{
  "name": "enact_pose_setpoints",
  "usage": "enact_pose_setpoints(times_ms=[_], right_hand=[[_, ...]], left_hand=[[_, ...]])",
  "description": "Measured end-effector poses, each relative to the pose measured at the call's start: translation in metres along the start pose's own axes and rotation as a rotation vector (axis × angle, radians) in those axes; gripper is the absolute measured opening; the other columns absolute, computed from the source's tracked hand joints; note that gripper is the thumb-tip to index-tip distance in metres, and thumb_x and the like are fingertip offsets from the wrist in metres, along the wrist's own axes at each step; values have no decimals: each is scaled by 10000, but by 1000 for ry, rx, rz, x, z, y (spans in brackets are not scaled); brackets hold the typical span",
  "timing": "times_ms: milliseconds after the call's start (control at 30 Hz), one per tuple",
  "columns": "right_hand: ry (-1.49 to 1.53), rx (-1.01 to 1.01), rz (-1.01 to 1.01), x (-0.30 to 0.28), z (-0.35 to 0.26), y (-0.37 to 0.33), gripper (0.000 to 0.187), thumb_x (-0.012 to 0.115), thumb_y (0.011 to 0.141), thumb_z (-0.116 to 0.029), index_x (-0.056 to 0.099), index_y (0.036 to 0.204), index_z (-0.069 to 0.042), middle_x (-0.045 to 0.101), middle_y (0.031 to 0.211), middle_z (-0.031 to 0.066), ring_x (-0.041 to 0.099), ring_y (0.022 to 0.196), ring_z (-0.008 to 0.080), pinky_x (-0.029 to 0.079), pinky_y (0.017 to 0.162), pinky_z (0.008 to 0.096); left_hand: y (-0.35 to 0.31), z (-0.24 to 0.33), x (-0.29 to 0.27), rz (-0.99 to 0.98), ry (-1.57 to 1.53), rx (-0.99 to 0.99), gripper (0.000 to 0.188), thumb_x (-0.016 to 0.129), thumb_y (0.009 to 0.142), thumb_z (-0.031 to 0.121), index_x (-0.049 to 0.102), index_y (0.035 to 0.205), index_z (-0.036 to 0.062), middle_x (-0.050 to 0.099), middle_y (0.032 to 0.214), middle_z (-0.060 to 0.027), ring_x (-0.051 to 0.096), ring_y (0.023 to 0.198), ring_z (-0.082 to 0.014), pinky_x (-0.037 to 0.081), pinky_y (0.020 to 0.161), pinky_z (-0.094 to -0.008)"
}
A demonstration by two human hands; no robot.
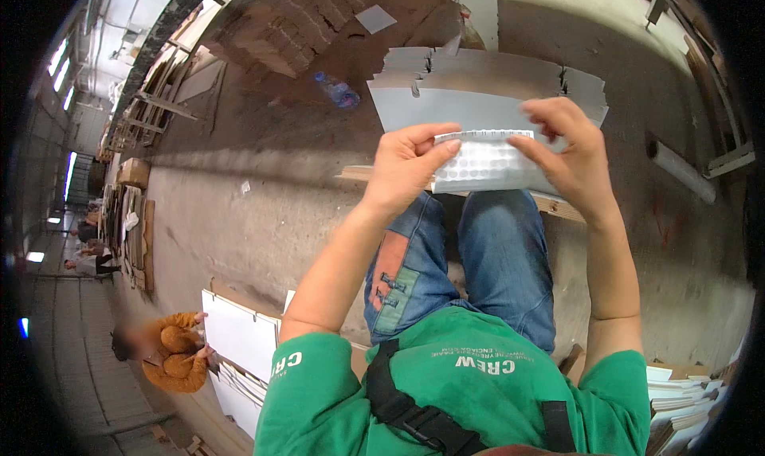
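the dotted sheet (488, 168) looks glossy, the boards (458, 107) smooth and matt, the jeans (506, 237) denim

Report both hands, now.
Left hand: closed, pinching the dotted white sheet by its left end.
Right hand: partly blurred, thumb at the sheet's upper right corner; grip cannot be told.

Slight blur on right hand (577, 155)

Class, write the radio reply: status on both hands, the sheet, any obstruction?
Left hand pinching dotted white sheet by left end. Right hand: thumb at upper right corner, fingers raised. No obstruction seen; pale panels beyond.
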State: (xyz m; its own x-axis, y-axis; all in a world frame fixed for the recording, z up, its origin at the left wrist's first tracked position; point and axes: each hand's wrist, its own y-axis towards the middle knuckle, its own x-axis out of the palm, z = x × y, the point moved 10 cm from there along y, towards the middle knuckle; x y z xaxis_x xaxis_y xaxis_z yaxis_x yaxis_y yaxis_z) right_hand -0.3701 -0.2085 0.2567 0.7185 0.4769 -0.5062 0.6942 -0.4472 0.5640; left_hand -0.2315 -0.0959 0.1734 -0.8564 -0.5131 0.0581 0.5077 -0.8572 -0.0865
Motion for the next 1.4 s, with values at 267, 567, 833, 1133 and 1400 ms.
enact_pose_setpoints(times_ms=[267,567,833,1133,1400], right_hand=[[-107,-348,-312,68,-61,27,214,605,690,-58,595,901,-93,577,777,106,541,732,286,444,621,358],[-141,-373,-220,67,-93,25,124,617,678,2,568,790,-17,567,761,86,527,687,250,430,586,334],[-536,-521,-248,90,-60,14,212,579,650,-26,579,860,-53,557,815,78,537,769,233,470,605,328],[292,34,-429,90,25,29,178,611,732,-107,603,882,-11,603,829,104,582,750,210,484,645,285],[748,1079,349,-22,358,-120,204,553,826,-118,558,985,9,581,856,65,557,763,164,491,716,308]], left_hand=[[-9,45,11,22,389,362,414,552,739,-31,514,1146,31,601,740,-45,496,632,-78,439,577,-246],[-16,56,10,43,371,499,367,524,705,-67,542,1063,9,610,820,-190,612,724,-226,471,642,-291],[31,-11,6,-157,18,-98,250,558,713,9,621,954,2,605,738,-31,528,649,-74,415,533,-197],[55,-28,-34,-84,51,-157,434,629,726,24,497,1134,-37,584,965,-58,558,821,-97,451,705,-209],[106,-55,-211,528,-3,47,598,576,682,-126,437,1237,47,555,1040,-147,575,815,-170,471,701,-248]])
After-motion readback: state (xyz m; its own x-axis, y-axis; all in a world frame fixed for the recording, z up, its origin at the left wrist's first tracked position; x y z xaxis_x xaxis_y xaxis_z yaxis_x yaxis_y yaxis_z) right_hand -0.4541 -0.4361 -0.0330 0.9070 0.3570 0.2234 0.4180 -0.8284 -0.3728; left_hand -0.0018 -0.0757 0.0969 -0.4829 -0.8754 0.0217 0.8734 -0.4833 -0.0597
